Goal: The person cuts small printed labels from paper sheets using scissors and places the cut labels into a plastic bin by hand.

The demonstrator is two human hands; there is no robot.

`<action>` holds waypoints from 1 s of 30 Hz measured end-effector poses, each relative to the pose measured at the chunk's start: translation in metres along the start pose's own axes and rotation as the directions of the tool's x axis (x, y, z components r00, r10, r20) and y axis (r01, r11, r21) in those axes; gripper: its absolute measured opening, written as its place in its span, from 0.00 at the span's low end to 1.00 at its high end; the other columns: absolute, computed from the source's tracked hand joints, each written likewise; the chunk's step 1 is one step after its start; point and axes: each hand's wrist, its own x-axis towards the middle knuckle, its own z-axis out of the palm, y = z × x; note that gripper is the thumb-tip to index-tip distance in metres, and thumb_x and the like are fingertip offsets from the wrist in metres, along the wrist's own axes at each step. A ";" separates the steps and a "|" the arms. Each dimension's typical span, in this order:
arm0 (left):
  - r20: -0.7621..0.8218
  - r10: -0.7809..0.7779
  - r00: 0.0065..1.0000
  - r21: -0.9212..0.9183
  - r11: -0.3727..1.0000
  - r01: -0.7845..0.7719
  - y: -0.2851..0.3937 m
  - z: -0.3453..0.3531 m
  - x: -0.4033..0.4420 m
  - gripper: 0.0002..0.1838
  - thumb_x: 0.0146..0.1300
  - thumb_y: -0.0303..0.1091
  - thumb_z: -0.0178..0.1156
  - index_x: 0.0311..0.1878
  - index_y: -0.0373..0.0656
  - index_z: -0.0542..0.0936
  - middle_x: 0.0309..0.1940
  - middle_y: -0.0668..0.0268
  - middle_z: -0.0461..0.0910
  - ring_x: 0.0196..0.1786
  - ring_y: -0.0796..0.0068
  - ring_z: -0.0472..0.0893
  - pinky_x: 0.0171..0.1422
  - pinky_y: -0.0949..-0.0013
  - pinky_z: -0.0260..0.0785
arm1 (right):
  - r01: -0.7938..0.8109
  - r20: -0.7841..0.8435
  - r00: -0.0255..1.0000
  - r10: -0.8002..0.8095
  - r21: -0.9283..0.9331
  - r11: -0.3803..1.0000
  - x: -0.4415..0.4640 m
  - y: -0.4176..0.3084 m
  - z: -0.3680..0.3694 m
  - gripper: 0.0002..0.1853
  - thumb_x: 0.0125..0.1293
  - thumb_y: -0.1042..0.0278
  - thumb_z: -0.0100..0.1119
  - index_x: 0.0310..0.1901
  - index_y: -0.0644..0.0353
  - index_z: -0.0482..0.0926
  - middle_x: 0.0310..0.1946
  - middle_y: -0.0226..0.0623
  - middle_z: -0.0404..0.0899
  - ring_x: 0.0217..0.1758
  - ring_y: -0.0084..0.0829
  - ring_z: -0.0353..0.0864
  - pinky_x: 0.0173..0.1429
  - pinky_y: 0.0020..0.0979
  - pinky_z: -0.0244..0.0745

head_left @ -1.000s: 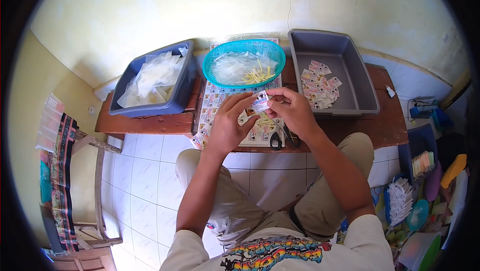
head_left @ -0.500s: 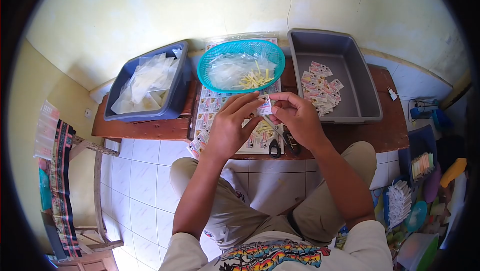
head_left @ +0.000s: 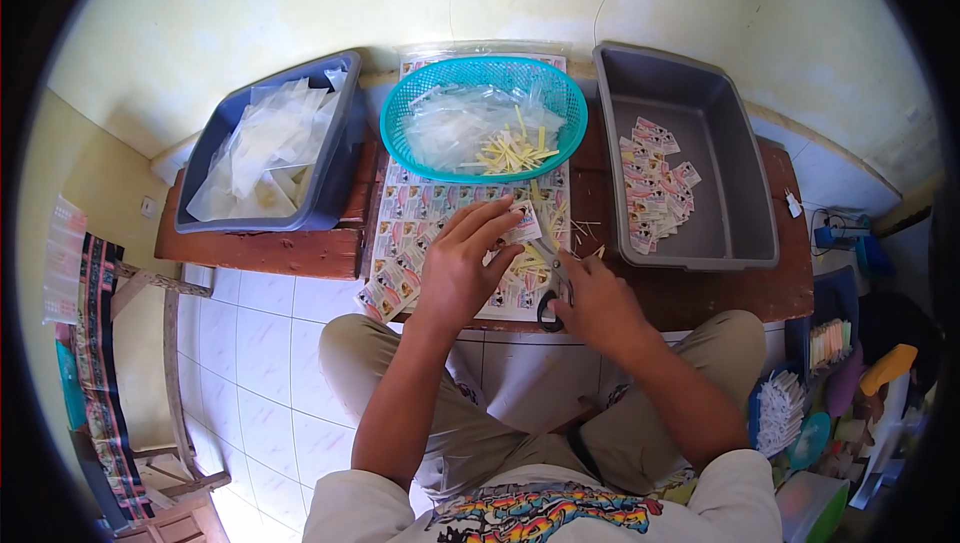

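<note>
Between the fingertips of my left hand [head_left: 460, 263] is a small printed label [head_left: 522, 225], held just above the table. My right hand [head_left: 603, 305] is closed around a pair of scissors [head_left: 549, 309] with black handles, whose blades point up and left toward the label. Whether the blades touch the label I cannot tell. Beneath both hands lie printed label sheets [head_left: 398, 205] and yellowish cut strips. Some loose labels [head_left: 388, 290] rest by the sheets' left front corner.
A turquoise basket [head_left: 388, 133] with clear plastic bags and yellow strips stands behind my hands. To the left, a blue-grey tub [head_left: 345, 158] holds translucent bags. On the right, a grey tray [head_left: 735, 158] contains a pile of cut labels [head_left: 655, 188]. All stand on a wooden table [head_left: 700, 295].
My right hand has let go of the label and taken hold of the scissors from the table, bringing the blades near the label. My left hand keeps the label. The view has shifted slightly.
</note>
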 end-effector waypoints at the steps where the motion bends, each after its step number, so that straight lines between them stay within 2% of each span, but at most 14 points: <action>1: 0.005 -0.005 1.000 0.002 1.000 0.005 -0.001 0.001 0.000 0.25 0.56 0.27 0.82 0.58 0.43 0.89 0.63 0.59 0.88 0.62 0.53 0.88 0.65 0.53 0.82 | -0.006 0.010 1.000 0.006 0.003 1.000 -0.001 -0.002 0.006 0.40 0.68 0.61 0.74 0.78 0.63 0.70 0.62 0.57 0.80 0.53 0.59 0.89 0.55 0.57 0.87; 4: 0.012 -0.029 1.000 -0.009 1.000 0.029 -0.003 0.004 0.003 0.24 0.56 0.27 0.82 0.58 0.43 0.89 0.63 0.59 0.89 0.61 0.53 0.88 0.64 0.54 0.83 | -0.001 0.047 0.999 0.006 -0.099 0.995 0.000 0.000 0.028 0.41 0.69 0.64 0.69 0.81 0.64 0.65 0.66 0.59 0.73 0.52 0.60 0.88 0.54 0.56 0.88; 6: 0.017 -0.042 0.999 -0.028 0.999 0.043 -0.004 0.007 0.004 0.24 0.56 0.27 0.82 0.58 0.43 0.89 0.63 0.59 0.89 0.61 0.54 0.88 0.64 0.54 0.83 | 0.043 -0.063 0.996 -0.055 -0.182 0.982 0.003 0.004 0.044 0.39 0.70 0.69 0.64 0.82 0.64 0.65 0.62 0.58 0.74 0.50 0.60 0.88 0.52 0.55 0.89; 7: 0.022 -0.051 0.998 -0.045 0.998 0.052 -0.005 0.008 0.005 0.24 0.56 0.27 0.82 0.58 0.43 0.89 0.62 0.59 0.89 0.61 0.54 0.88 0.64 0.55 0.83 | 0.042 -0.063 0.997 -0.054 -0.183 0.982 0.004 0.002 0.043 0.39 0.70 0.69 0.64 0.82 0.64 0.65 0.62 0.58 0.74 0.50 0.60 0.88 0.52 0.55 0.89; 9: 0.022 -0.049 0.999 -0.041 0.998 0.050 -0.006 0.010 0.006 0.24 0.56 0.27 0.82 0.58 0.43 0.89 0.63 0.59 0.89 0.61 0.54 0.88 0.63 0.55 0.83 | -0.041 0.017 0.999 0.044 -0.138 0.990 0.006 0.000 0.041 0.44 0.65 0.69 0.70 0.82 0.61 0.64 0.67 0.60 0.73 0.57 0.63 0.86 0.60 0.56 0.86; 10: 0.024 -0.048 0.999 -0.035 0.998 0.049 -0.007 0.011 0.006 0.24 0.56 0.26 0.82 0.58 0.43 0.89 0.63 0.60 0.89 0.61 0.54 0.88 0.63 0.55 0.83 | -0.041 0.020 0.999 0.044 -0.138 0.990 0.007 0.003 0.042 0.44 0.65 0.69 0.70 0.82 0.61 0.64 0.67 0.60 0.73 0.57 0.63 0.86 0.60 0.56 0.86; 12: 0.027 -0.051 0.998 -0.037 0.998 0.052 -0.007 0.012 0.005 0.25 0.55 0.27 0.82 0.58 0.43 0.89 0.63 0.60 0.89 0.61 0.54 0.88 0.63 0.55 0.83 | -0.034 0.020 0.999 0.036 -0.059 0.998 0.010 0.013 0.043 0.45 0.63 0.73 0.67 0.83 0.62 0.62 0.66 0.60 0.72 0.58 0.62 0.86 0.61 0.55 0.86; 16: 0.028 -0.059 0.998 -0.045 0.997 0.060 -0.011 0.014 0.005 0.25 0.56 0.27 0.82 0.58 0.43 0.89 0.62 0.60 0.89 0.62 0.54 0.88 0.63 0.55 0.83 | -0.028 0.013 1.000 0.029 -0.035 0.999 0.009 0.015 0.028 0.45 0.61 0.72 0.69 0.81 0.65 0.65 0.62 0.59 0.74 0.55 0.59 0.86 0.63 0.51 0.85; 18: 0.026 -0.069 0.997 -0.054 0.996 0.070 -0.012 0.013 0.003 0.24 0.56 0.27 0.82 0.58 0.43 0.89 0.62 0.60 0.89 0.62 0.54 0.88 0.64 0.55 0.83 | 0.084 -0.064 0.995 -0.073 0.191 0.978 0.006 0.023 0.026 0.45 0.58 0.70 0.72 0.79 0.67 0.68 0.60 0.57 0.76 0.54 0.54 0.86 0.63 0.48 0.83; 22: 0.024 -0.085 0.996 -0.041 0.995 0.086 -0.012 0.009 0.000 0.25 0.56 0.27 0.82 0.58 0.43 0.89 0.63 0.59 0.89 0.61 0.54 0.88 0.64 0.55 0.83 | 0.086 -0.031 0.996 -0.081 0.238 0.967 -0.004 0.017 0.002 0.46 0.57 0.71 0.74 0.78 0.69 0.69 0.60 0.58 0.76 0.57 0.58 0.84 0.66 0.50 0.81; 25: 0.012 -0.126 0.992 -0.045 0.991 0.127 -0.011 0.007 -0.001 0.25 0.56 0.27 0.82 0.58 0.43 0.89 0.62 0.59 0.89 0.61 0.54 0.89 0.64 0.55 0.83 | 0.062 -0.008 0.998 -0.062 0.319 0.946 -0.011 0.016 -0.005 0.45 0.58 0.69 0.76 0.78 0.69 0.71 0.57 0.55 0.77 0.55 0.54 0.85 0.64 0.47 0.81; 27: -0.023 -0.139 0.990 -0.034 0.990 0.138 -0.014 0.009 -0.002 0.24 0.56 0.27 0.82 0.58 0.43 0.89 0.62 0.58 0.89 0.61 0.54 0.89 0.65 0.56 0.83 | 0.111 -0.094 0.992 -0.085 0.322 0.940 -0.018 0.016 -0.003 0.51 0.56 0.65 0.84 0.81 0.62 0.70 0.51 0.45 0.76 0.44 0.38 0.81 0.54 0.36 0.80; 28: -0.054 -0.149 0.987 -0.028 0.989 0.147 -0.015 0.009 -0.002 0.24 0.56 0.27 0.82 0.58 0.43 0.89 0.62 0.58 0.89 0.61 0.53 0.89 0.65 0.56 0.83 | 0.113 -0.091 0.992 -0.088 0.320 0.941 -0.020 0.012 -0.008 0.51 0.56 0.65 0.84 0.81 0.62 0.70 0.51 0.45 0.76 0.44 0.38 0.81 0.54 0.36 0.80; 30: -0.067 -0.169 0.983 -0.040 0.985 0.167 -0.016 0.010 -0.002 0.24 0.56 0.27 0.82 0.58 0.42 0.89 0.62 0.58 0.89 0.62 0.54 0.89 0.65 0.56 0.83 | 0.099 -0.060 0.995 -0.082 0.381 0.919 -0.026 0.003 -0.020 0.53 0.59 0.63 0.86 0.84 0.59 0.67 0.52 0.40 0.75 0.48 0.29 0.82 0.56 0.31 0.80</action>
